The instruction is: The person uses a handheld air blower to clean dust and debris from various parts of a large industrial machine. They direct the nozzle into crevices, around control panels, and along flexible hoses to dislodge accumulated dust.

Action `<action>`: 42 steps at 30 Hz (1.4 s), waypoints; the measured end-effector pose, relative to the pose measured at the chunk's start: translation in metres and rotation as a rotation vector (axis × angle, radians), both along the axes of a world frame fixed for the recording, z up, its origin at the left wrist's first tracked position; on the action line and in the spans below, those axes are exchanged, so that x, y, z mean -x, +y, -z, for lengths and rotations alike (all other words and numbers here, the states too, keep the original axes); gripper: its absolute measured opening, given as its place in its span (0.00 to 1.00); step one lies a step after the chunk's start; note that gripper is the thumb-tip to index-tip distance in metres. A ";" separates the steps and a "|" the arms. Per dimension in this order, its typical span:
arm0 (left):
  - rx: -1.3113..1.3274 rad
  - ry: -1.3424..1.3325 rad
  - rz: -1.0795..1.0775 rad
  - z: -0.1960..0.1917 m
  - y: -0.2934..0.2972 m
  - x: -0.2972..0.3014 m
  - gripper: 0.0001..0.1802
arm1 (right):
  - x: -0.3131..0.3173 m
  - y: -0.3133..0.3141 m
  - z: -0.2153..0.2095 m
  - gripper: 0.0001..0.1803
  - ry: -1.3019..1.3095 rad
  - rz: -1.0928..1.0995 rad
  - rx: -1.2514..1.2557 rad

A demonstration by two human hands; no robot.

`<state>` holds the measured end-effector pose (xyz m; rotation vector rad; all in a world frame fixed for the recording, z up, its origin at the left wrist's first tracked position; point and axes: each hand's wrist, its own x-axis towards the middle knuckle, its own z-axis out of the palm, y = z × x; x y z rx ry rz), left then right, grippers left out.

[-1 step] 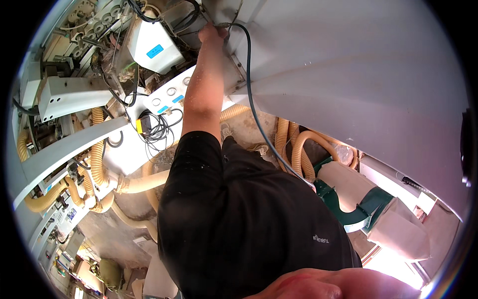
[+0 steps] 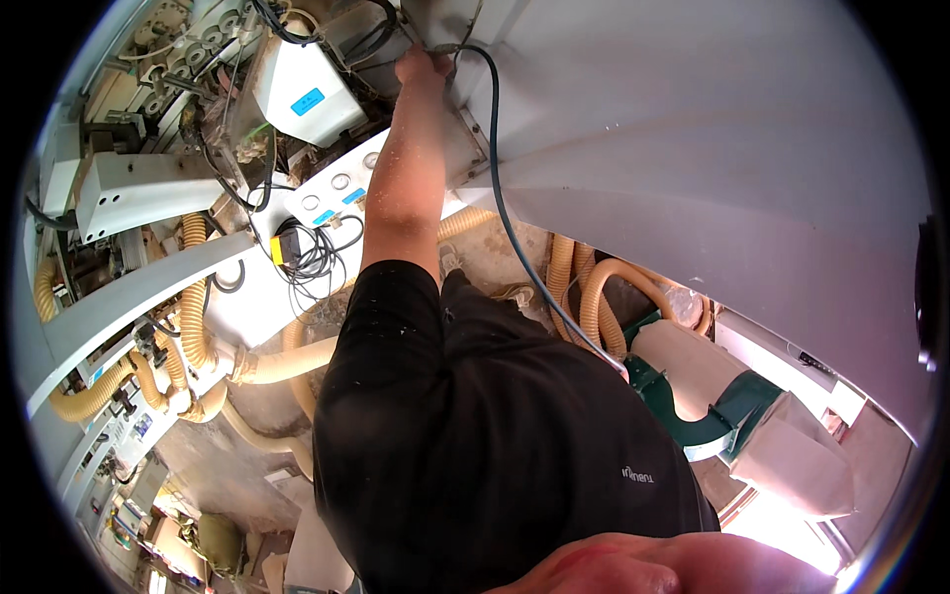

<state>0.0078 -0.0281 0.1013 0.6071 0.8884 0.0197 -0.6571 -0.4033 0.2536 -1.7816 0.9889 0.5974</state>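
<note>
Your left hand (image 2: 424, 67) is up high at the edge of the big grey panel (image 2: 712, 168). Its fingers curl around the grey cable (image 2: 507, 213) right where the cable meets that panel. The cable then hangs down along the panel's lower edge. Your right hand is hard to see, so you cannot tell if it grips anything. Left of the panel sits 1 white box (image 2: 302, 94) with 1 blue label (image 2: 308, 101) shaped like a rectangle. Below that box are 2 more small blue labels (image 2: 340, 205). Under the panel curl several yellow hoses (image 2: 584, 287).

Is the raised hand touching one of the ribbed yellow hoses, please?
No, the raised hand is by the dark cable, away from the hoses.
</note>
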 end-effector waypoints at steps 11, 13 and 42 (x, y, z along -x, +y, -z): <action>0.145 -0.082 0.119 0.021 -0.008 -0.007 0.12 | -0.001 -0.006 0.018 0.09 0.079 -0.122 0.196; 0.199 -0.112 0.079 0.029 -0.004 -0.014 0.10 | -0.006 -0.007 0.012 0.10 -0.017 -0.254 0.202; -0.018 0.253 0.365 0.060 -0.032 0.040 0.07 | -0.026 0.029 -0.017 0.08 -0.051 0.080 -0.020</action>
